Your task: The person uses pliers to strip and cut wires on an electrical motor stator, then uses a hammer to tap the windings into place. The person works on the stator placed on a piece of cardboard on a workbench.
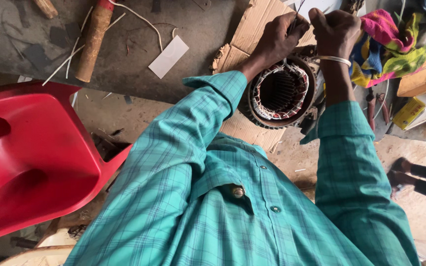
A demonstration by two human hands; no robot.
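Note:
A round motor stator (281, 93) with red and white windings around a dark hollow core stands on a piece of cardboard (252, 34). My left hand (278, 38) is just above the stator's far rim, fingers pinched on thin wires (297, 12) rising from it. My right hand (335, 30), with a metal bangle at the wrist, is closed beside it on the same wires. Both teal checked sleeves reach toward the stator.
A red plastic chair (30, 152) stands at the left. A wooden handle (93, 42), a white card (168, 56) and loose strands lie on the grey floor. At the right are a colourful cloth (388, 47), pliers (376, 106), a yellow box (409, 112) and someone's feet (408, 172).

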